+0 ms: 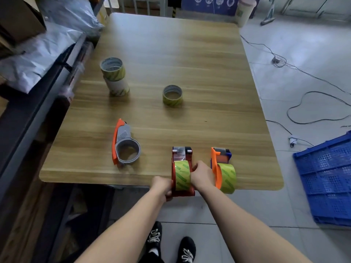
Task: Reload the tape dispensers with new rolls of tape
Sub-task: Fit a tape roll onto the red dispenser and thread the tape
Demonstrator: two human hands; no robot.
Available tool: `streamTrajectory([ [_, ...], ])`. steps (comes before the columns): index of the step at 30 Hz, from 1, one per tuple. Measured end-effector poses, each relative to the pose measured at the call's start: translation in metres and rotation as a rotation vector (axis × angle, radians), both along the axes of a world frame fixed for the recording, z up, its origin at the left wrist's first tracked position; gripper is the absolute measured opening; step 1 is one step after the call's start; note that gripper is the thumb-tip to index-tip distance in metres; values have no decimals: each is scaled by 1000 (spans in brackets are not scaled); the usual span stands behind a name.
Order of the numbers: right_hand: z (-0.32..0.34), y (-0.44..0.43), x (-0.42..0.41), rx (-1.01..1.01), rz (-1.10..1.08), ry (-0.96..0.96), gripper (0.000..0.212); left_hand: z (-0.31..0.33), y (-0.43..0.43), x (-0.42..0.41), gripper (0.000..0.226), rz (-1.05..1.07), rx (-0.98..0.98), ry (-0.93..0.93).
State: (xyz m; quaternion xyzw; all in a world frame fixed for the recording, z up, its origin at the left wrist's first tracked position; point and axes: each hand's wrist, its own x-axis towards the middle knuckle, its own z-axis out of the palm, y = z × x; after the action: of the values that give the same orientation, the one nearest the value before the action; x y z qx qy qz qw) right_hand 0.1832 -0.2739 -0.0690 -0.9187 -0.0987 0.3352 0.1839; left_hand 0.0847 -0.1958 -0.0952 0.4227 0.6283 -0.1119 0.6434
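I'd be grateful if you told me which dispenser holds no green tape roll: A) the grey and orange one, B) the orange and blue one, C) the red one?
A: the ring of the grey and orange dispenser shows no green tape, while the red dispenser and the orange and blue dispenser are both loaded.

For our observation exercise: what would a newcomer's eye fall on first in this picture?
The two hands at the near edge of the table: left hand and right hand grip a red dispenser holding a green tape roll. Just right of it stands an orange dispenser, also loaded; to the left lies an empty grey dispenser.
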Motion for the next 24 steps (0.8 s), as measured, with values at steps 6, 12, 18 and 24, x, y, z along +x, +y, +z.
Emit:
streamTrajectory([
  [6,-1,0,6,14,37,-32,9,3,-9,3,14,87,8,-6],
  [12,-5,-4,3,-5,33,-54,10,12,-12,1,22,79,-4,-1],
  [18,-9,-5,-4,-62,51,-100,12,9,-13,-11,25,89,8,-36],
  [24,-5,-2,-5,-110,50,-49,18,18,-11,-13,9,-38,41,-69],
])
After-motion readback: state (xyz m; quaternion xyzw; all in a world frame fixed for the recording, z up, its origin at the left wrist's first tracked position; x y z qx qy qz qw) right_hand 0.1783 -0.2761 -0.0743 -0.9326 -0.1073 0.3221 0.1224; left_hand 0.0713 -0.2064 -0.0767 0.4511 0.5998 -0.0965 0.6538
